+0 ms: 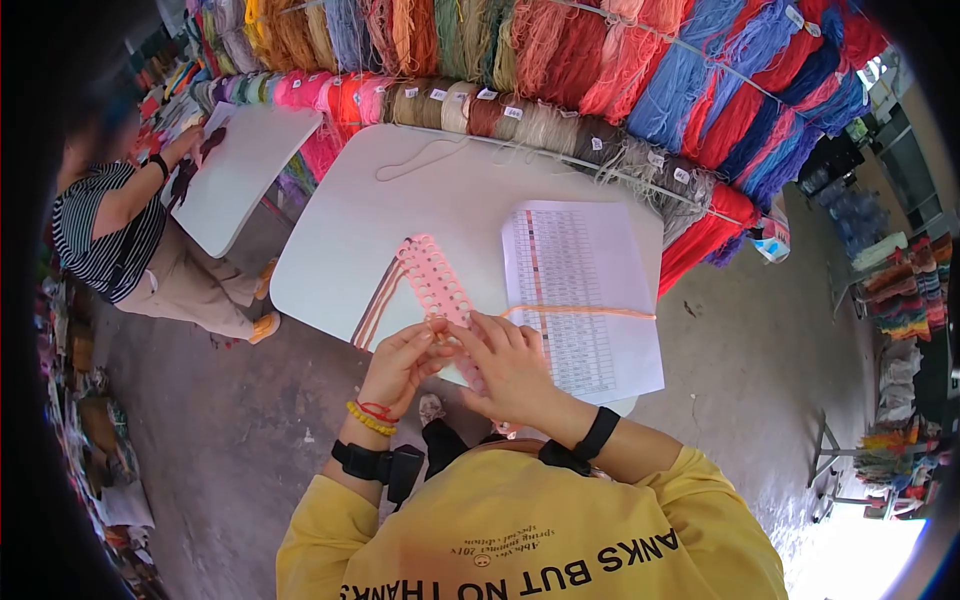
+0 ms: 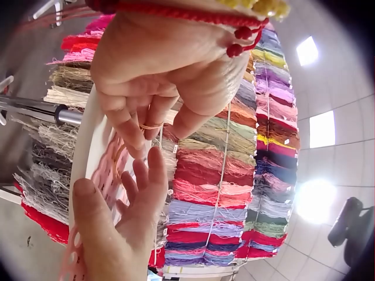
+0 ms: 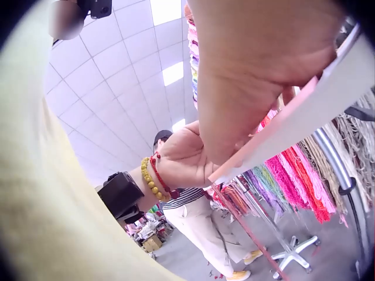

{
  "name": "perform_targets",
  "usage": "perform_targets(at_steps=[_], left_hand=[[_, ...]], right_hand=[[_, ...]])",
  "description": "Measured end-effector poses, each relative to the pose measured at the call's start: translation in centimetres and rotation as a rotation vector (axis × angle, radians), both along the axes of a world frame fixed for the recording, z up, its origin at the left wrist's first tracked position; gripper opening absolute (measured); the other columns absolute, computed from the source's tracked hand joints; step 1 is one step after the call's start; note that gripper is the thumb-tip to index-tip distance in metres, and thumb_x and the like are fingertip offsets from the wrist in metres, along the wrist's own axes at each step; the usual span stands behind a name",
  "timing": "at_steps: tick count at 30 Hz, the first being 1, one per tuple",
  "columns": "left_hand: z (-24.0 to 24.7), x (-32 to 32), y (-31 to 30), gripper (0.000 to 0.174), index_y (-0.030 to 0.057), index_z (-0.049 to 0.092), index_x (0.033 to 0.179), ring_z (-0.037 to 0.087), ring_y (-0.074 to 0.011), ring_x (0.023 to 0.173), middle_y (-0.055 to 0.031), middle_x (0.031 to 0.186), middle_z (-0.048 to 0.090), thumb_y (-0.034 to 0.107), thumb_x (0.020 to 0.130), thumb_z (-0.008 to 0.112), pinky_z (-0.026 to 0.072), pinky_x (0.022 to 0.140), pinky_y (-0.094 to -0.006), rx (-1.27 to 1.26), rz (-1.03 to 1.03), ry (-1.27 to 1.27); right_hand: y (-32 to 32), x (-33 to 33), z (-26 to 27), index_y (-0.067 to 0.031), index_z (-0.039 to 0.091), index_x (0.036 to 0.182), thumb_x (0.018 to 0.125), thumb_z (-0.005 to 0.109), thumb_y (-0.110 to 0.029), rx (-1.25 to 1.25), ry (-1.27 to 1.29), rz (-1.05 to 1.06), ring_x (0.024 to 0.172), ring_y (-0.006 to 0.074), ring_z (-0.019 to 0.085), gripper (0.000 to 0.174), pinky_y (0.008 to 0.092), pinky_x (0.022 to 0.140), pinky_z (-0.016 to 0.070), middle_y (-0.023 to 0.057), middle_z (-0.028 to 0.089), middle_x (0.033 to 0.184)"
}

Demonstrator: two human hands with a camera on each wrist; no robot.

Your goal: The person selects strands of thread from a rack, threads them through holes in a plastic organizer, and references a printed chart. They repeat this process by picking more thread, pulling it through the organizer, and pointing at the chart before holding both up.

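Observation:
A pink card punched with rows of holes lies over the near edge of the white table. Peach and brown yarn strands hang from its left side. My left hand pinches a thin orange yarn strand between its fingertips just above the card. My right hand holds the card's near end, fingers reaching toward the left hand. In the right wrist view my right hand sits on the card's edge. A peach strand runs right across a printed sheet.
Racks of coloured yarn hanks line the table's far side. Another person in a striped top works at a second white table on the left. Grey floor surrounds the tables; shelves of yarn stand at the right.

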State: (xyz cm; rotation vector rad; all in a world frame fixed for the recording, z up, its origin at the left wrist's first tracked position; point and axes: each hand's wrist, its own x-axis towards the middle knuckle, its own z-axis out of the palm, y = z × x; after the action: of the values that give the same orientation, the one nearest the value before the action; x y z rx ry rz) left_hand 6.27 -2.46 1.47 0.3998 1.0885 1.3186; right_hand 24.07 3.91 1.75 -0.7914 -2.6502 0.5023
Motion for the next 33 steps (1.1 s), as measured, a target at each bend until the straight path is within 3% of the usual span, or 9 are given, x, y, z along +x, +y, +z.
perform_targets(at_steps=[12,24,27,30,33], left_hand=[[-0.9,-0.1,-0.4,0.028,-0.0046,0.054,0.111,0.063,-0.0129,0.083,-0.011,0.105,0.061,0.014,0.091,0.05,0.0518,0.069,-0.0211,-0.016,0.066,-0.001],[-0.7,-1.1,-0.8,0.028,-0.002,0.057,0.109,0.062,-0.0104,0.074,-0.0084,0.102,0.062,0.018,0.091,0.05,0.0507,0.063,-0.0201,0.007,0.207,-0.037],[-1.0,-2.9,-1.3,0.023,0.0021,0.061,0.095,0.056,-0.01,0.064,-0.0055,0.089,0.063,0.022,0.089,0.051,0.0422,0.055,-0.0193,-0.066,0.41,-0.166],[-1.5,-5.9,-3.0,0.021,0.0085,0.056,0.075,0.046,-0.0098,0.053,-0.0019,0.072,0.056,0.024,0.089,0.051,0.0367,0.051,-0.0208,-0.02,0.515,-0.307],[-0.7,-10.4,-6.1,0.028,0.0125,0.044,0.064,0.033,-0.0097,0.048,0.0014,0.059,0.038,0.024,0.089,0.051,0.0322,0.048,-0.0237,0.122,0.608,-0.282]], right_hand=[[0.0,-0.1,-0.1,-0.0129,0.036,0.131,0.067,0.067,-0.034,-0.019,-0.056,-0.006,0.12,0.0274,0.036,0.074,0.0476,0.092,0.0301,0.0126,0.038,0.13],[0.0,-0.2,0.1,-0.012,0.035,0.131,0.068,0.067,-0.033,-0.018,-0.032,0.003,0.12,0.027,0.036,0.074,0.0476,0.093,0.0289,0.0124,0.039,0.129],[0.0,-0.1,-0.2,-0.011,0.036,0.129,0.068,0.065,-0.033,-0.007,0.007,0.005,0.118,0.0284,0.037,0.071,0.0485,0.091,0.0293,0.0113,0.039,0.128],[0.0,-0.1,-0.2,-0.0105,0.036,0.129,0.068,0.064,-0.032,-0.014,0.022,0.008,0.118,0.0282,0.037,0.071,0.0484,0.091,0.0292,0.0111,0.039,0.128],[0.0,0.0,-0.2,-0.0102,0.036,0.13,0.068,0.064,-0.03,-0.028,0.033,0.013,0.117,0.0275,0.038,0.071,0.0483,0.091,0.0289,0.0106,0.04,0.128]])
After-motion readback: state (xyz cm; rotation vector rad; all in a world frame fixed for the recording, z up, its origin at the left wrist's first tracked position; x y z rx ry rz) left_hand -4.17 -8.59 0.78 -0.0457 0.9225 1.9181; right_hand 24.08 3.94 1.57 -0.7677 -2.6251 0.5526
